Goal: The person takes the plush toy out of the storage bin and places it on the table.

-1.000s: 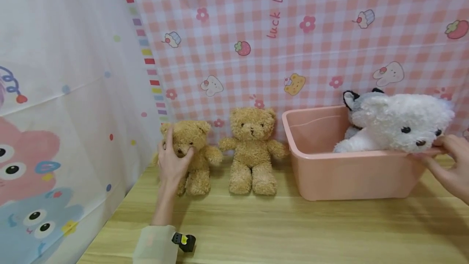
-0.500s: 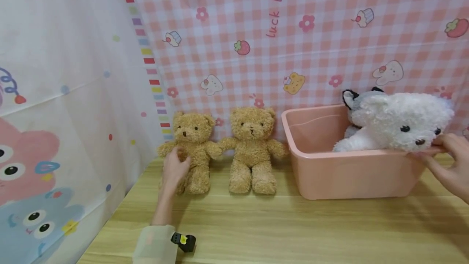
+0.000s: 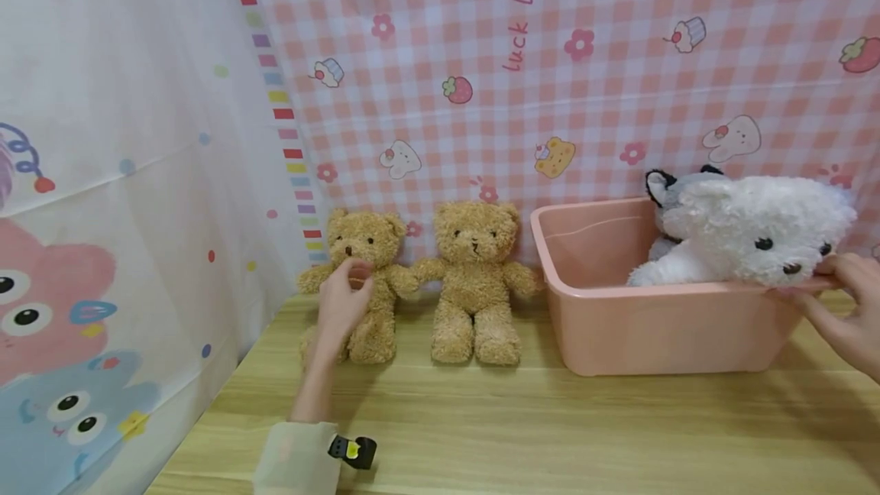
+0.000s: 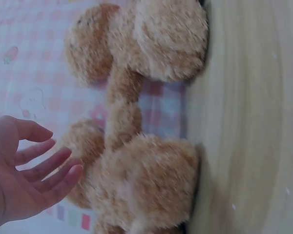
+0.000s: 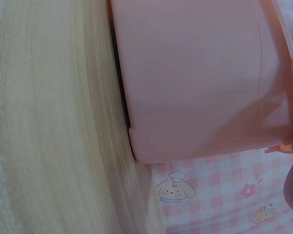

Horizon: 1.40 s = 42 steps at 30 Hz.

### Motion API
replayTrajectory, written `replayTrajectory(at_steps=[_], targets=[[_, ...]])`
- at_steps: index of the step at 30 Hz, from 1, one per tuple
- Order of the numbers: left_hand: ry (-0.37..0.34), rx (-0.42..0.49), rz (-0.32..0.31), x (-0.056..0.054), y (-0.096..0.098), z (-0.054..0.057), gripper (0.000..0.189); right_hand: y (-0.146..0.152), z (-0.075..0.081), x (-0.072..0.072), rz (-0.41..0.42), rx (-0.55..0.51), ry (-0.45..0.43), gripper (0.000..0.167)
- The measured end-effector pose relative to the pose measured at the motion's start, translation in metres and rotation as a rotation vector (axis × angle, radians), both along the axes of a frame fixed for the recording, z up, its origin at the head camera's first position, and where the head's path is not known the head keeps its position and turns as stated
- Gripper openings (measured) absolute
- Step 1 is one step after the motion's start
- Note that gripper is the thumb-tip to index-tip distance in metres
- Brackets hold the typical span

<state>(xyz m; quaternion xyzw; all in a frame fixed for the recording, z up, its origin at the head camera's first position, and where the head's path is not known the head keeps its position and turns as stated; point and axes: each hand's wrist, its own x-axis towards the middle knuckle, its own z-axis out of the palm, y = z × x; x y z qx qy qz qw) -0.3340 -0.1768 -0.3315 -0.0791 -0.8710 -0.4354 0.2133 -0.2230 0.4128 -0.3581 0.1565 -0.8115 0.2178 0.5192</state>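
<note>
Here, left hand [image 3: 344,300] relaxed before left bear [image 3: 380,315], right hand [image 3: 849,312] gripping bin rim [image 3: 660,291] (wide tabletop [image 3: 550,434] nearer)

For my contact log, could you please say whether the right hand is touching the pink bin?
Touching: the head view shows the right hand gripping the pink bin by its rim.

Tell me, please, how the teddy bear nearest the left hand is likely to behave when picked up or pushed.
The teddy bear would probably squash when gripped, as its body looks plump and plush. Its shaggy fur suggests slipping is unlikely. Upright on the table, it may topple if pushed.
</note>
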Motion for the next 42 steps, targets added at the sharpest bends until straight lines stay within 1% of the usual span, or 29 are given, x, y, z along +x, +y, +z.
replayTrajectory(at_steps=[4,9,13,16,20,21,25,28,34,39,42], targets=[[0.078,0.009,-0.043,0.005,0.013,0.008,0.026,0.0,0.0,0.0,0.001,-0.003,-0.006,0.091],[0.154,0.007,-0.113,0.016,0.034,0.016,0.021,-0.001,0.002,0.001,-0.039,0.024,-0.017,0.091],[0.177,0.008,-0.181,0.025,0.05,0.021,0.02,-0.002,0.002,0.002,-0.063,0.036,-0.027,0.089],[0.203,-0.007,-0.226,0.03,0.06,0.023,0.019,-0.003,0.0,0.004,-0.078,0.033,-0.046,0.084],[0.21,-0.024,-0.271,0.035,0.073,0.024,0.018,-0.003,-0.002,0.005,-0.087,0.032,-0.059,0.079],[0.205,-0.021,-0.284,0.036,0.077,0.024,0.018,-0.003,-0.002,0.005,-0.085,0.033,-0.056,0.08],[0.198,-0.013,-0.349,0.04,0.09,0.025,0.02,-0.002,-0.002,0.006,-0.096,0.044,-0.06,0.079],[0.213,-0.025,-0.398,0.044,0.098,0.024,0.019,-0.002,-0.002,0.006,-0.098,0.044,-0.063,0.078],[0.271,-0.031,-0.463,0.049,0.116,0.023,0.019,-0.003,-0.001,0.005,-0.071,0.026,-0.046,0.081],[0.31,-0.019,-0.509,0.053,0.134,0.026,0.019,-0.003,0.001,0.004,-0.039,0.003,-0.02,0.087],[0.316,-0.023,-0.531,0.057,0.145,0.028,0.02,-0.002,0.002,0.003,-0.03,-0.001,-0.011,0.089]])
